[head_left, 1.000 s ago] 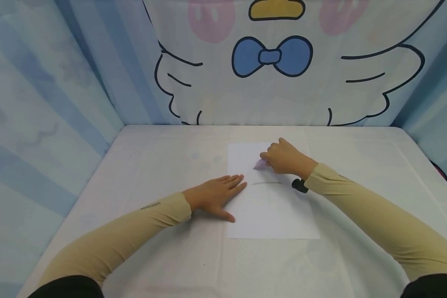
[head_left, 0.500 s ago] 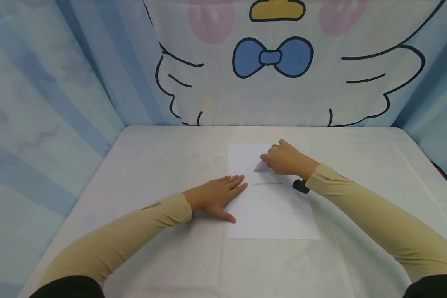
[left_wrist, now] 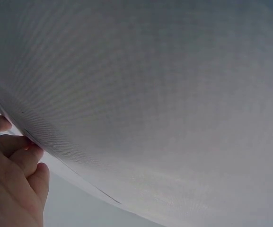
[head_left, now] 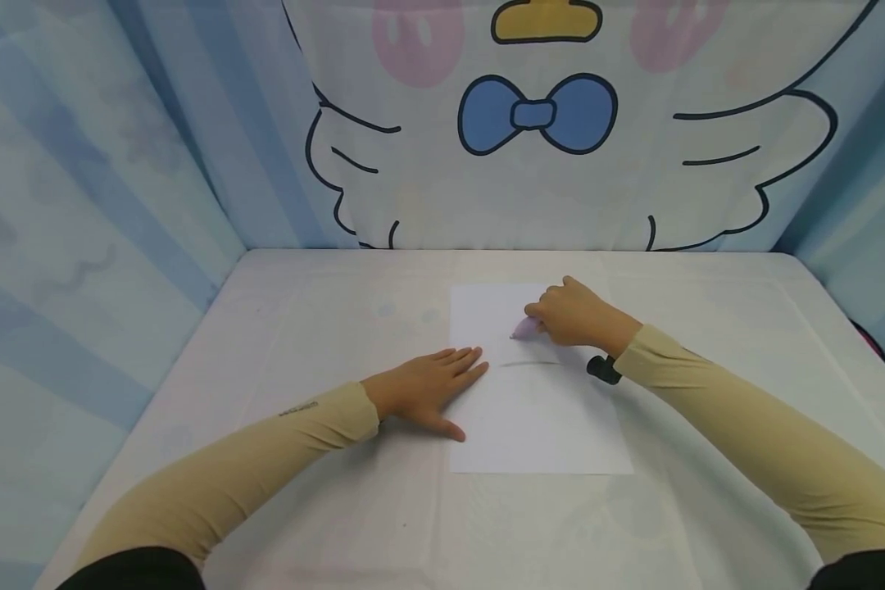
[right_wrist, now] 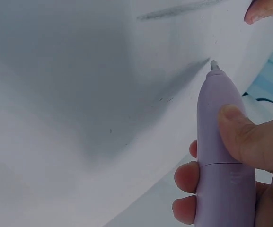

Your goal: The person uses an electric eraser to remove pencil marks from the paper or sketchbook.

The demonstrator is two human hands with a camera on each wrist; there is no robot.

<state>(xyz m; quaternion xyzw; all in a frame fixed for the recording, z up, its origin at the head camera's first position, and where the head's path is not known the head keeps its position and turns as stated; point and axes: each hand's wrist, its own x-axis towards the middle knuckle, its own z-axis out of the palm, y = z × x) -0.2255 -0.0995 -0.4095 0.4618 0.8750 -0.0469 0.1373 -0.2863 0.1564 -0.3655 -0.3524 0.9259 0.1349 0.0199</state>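
Observation:
A sheet of white paper (head_left: 546,434) lies on the table, with a smudged grey pencil line (right_wrist: 179,10) across it. On its left edge rests my left hand (head_left: 426,389), fingers spread and straight; its fingers (left_wrist: 27,161) also show at the sheet's side in the left wrist view. My right hand (head_left: 581,315) grips a lavender electric eraser (right_wrist: 224,142), thumb on one side and fingers curled round the other. The eraser's pale tip (right_wrist: 214,65) points at the paper, close over its upper part beyond the line. Tiny dark crumbs (right_wrist: 110,131) dot the sheet.
A white cloth covers the table (head_left: 324,508). Behind it hangs a curtain (head_left: 531,197) printed with a cartoon figure and blue bow tie. Striped blue curtains (head_left: 81,246) close in both sides. A small black device (head_left: 603,369) sits at my right wrist.
My right hand has shifted slightly to the right with the electric eraser over the paper. My left hand and the sheet have stayed in place.

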